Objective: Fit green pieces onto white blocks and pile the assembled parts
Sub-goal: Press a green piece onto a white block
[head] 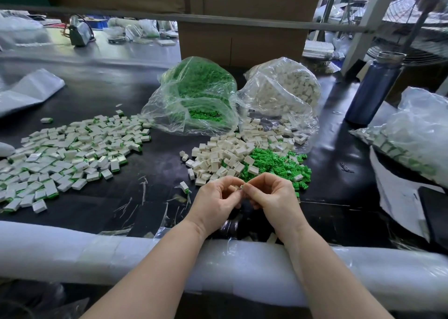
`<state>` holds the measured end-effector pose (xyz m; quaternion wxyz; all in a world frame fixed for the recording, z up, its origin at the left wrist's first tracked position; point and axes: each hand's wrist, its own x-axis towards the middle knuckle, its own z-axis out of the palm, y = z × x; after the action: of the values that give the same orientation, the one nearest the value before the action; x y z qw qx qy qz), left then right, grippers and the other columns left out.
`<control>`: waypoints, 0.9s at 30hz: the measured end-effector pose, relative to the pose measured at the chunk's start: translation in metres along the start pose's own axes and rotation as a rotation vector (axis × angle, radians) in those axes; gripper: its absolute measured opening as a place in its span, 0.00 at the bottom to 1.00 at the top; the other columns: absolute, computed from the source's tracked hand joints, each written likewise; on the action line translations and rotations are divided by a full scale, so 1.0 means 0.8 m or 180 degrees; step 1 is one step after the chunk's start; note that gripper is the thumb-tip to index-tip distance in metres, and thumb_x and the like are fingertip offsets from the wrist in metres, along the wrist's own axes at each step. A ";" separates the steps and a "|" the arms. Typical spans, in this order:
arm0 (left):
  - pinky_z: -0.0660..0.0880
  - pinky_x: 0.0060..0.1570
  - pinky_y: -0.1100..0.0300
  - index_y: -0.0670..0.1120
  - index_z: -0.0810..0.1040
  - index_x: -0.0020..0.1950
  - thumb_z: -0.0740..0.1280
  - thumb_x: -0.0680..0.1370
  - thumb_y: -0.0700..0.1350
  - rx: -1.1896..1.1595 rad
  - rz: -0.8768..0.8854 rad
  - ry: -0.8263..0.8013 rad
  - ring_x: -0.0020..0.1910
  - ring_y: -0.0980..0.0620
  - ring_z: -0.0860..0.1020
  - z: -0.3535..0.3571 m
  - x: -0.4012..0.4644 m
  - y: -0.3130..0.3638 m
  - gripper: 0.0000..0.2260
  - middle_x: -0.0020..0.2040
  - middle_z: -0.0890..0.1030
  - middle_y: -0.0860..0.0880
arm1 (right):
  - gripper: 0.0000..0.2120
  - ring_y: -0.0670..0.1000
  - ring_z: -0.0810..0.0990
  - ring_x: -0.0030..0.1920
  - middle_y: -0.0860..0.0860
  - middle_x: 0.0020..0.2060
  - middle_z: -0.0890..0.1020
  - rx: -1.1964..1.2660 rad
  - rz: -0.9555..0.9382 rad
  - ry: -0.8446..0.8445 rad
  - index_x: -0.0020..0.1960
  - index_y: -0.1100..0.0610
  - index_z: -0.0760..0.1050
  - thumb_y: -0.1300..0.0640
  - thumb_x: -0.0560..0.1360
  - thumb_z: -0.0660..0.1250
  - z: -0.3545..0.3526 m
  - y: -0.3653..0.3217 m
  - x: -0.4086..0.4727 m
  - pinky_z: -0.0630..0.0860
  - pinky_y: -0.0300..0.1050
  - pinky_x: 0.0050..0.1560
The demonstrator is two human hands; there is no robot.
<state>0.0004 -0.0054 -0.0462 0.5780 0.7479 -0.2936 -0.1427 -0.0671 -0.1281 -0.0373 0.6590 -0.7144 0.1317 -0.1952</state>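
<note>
**Hands joined over a small block**

The left hand (218,197) and right hand (271,197) met fingertip to fingertip, both pinching a small white block (236,187) above the black table (157,173); just beyond lay loose white blocks (218,156) and green pieces (278,166); assembled parts (68,154) spread leftward; farther back stood two clear bags (194,95).

Worktop (157,173): assembled parts (68,156) at left; loose blocks (218,154) centre, two bags (194,95) behind; flask (373,88) right.
</note>
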 end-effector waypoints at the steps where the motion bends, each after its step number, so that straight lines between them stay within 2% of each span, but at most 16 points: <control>1: 0.78 0.42 0.63 0.53 0.79 0.44 0.67 0.76 0.39 -0.0031 -0.0018 0.0010 0.33 0.59 0.78 0.000 0.000 0.000 0.08 0.33 0.79 0.53 | 0.06 0.45 0.75 0.27 0.50 0.26 0.80 -0.0008 -0.0024 -0.0027 0.35 0.59 0.78 0.66 0.70 0.71 0.000 0.000 0.000 0.72 0.35 0.28; 5: 0.76 0.38 0.67 0.52 0.78 0.41 0.66 0.75 0.36 -0.0108 -0.0074 0.0074 0.32 0.59 0.78 -0.001 0.000 0.003 0.10 0.31 0.78 0.53 | 0.06 0.45 0.75 0.27 0.50 0.26 0.80 0.0010 -0.0054 -0.0084 0.35 0.59 0.79 0.67 0.70 0.71 0.001 0.000 -0.001 0.71 0.34 0.27; 9: 0.75 0.37 0.66 0.49 0.78 0.42 0.65 0.75 0.35 -0.0347 -0.0146 0.0093 0.33 0.58 0.78 -0.002 0.001 0.005 0.09 0.32 0.77 0.53 | 0.06 0.46 0.78 0.29 0.53 0.29 0.81 0.0082 -0.0052 -0.0096 0.37 0.59 0.80 0.67 0.70 0.71 0.000 0.000 0.000 0.73 0.34 0.28; 12: 0.77 0.40 0.62 0.48 0.78 0.44 0.65 0.76 0.36 -0.0244 -0.0135 0.0084 0.36 0.55 0.77 -0.001 0.001 0.005 0.07 0.36 0.78 0.50 | 0.07 0.44 0.78 0.30 0.51 0.29 0.81 0.0019 -0.0083 -0.0098 0.37 0.58 0.80 0.67 0.70 0.71 0.000 0.000 0.000 0.73 0.33 0.29; 14: 0.75 0.40 0.64 0.48 0.78 0.44 0.66 0.75 0.36 -0.0142 -0.0103 0.0120 0.37 0.55 0.76 -0.001 0.002 0.006 0.07 0.40 0.78 0.48 | 0.06 0.43 0.78 0.31 0.49 0.30 0.81 -0.0045 -0.0096 -0.0066 0.37 0.57 0.80 0.66 0.70 0.71 0.000 0.001 0.000 0.73 0.34 0.31; 17: 0.74 0.41 0.68 0.50 0.79 0.43 0.67 0.75 0.37 -0.0140 -0.0004 0.0183 0.38 0.56 0.75 -0.002 0.002 0.007 0.08 0.50 0.73 0.47 | 0.03 0.43 0.79 0.35 0.49 0.34 0.81 0.0124 -0.0009 0.0007 0.42 0.57 0.79 0.63 0.73 0.69 -0.001 0.003 0.001 0.76 0.36 0.35; 19: 0.74 0.42 0.70 0.50 0.79 0.42 0.67 0.75 0.36 -0.0222 0.0046 0.0145 0.38 0.56 0.74 -0.004 0.001 0.008 0.09 0.54 0.70 0.48 | 0.03 0.45 0.80 0.34 0.51 0.36 0.81 0.0266 0.0070 -0.0159 0.44 0.57 0.78 0.61 0.75 0.66 0.001 0.003 0.001 0.77 0.37 0.35; 23: 0.72 0.45 0.74 0.51 0.78 0.43 0.68 0.75 0.37 -0.0145 0.0089 0.0019 0.36 0.58 0.70 -0.003 -0.001 0.011 0.08 0.55 0.68 0.50 | 0.12 0.47 0.80 0.35 0.50 0.32 0.82 -0.0073 0.0070 -0.0586 0.41 0.54 0.80 0.47 0.73 0.62 0.004 0.002 0.001 0.76 0.37 0.35; 27: 0.70 0.41 0.75 0.49 0.78 0.44 0.68 0.75 0.37 -0.0119 0.0123 -0.0111 0.32 0.62 0.68 -0.002 -0.003 0.016 0.06 0.55 0.67 0.49 | 0.12 0.45 0.78 0.32 0.49 0.28 0.80 -0.0012 0.0109 -0.0672 0.37 0.53 0.81 0.46 0.69 0.64 0.000 0.003 0.002 0.74 0.35 0.33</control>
<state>-0.0042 -0.0048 -0.0343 0.5893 0.7286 -0.3153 -0.1499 -0.0654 -0.1289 -0.0391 0.6711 -0.7298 0.0741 -0.1074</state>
